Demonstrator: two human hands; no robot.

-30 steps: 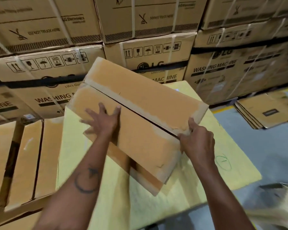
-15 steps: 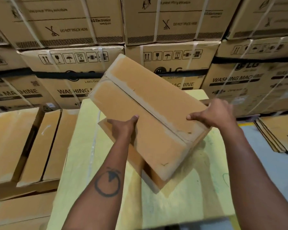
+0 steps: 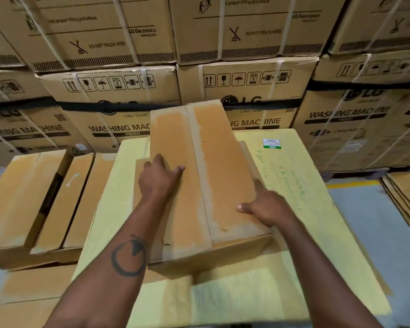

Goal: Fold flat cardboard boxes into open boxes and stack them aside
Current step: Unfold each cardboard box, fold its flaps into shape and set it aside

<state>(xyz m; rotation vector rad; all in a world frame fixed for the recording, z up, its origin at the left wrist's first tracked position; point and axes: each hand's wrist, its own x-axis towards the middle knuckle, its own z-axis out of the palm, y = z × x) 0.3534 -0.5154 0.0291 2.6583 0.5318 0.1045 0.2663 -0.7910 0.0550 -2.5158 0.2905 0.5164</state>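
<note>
A folded brown cardboard box (image 3: 220,166) lies on the yellow work surface (image 3: 305,209), its two closed flaps facing up with a seam running away from me. My left hand (image 3: 159,178) grips the box's left edge, fingers lying on the left flap. My right hand (image 3: 265,209) holds the box's right edge near the front corner, thumb on top. Folded boxes (image 3: 45,197) stand side by side to the left of the surface. A pile of flat cardboard blanks (image 3: 405,197) lies on the floor at the right.
A wall of strapped washing-machine cartons (image 3: 246,79) rises right behind the work surface. Grey floor (image 3: 376,245) shows at the right, with a yellow line. A small green-and-white label (image 3: 272,143) sits on the yellow surface.
The box has turned from a diagonal tilt to lie lengthwise and flatter on the surface. My right hand has moved from the far end to the near right edge.
</note>
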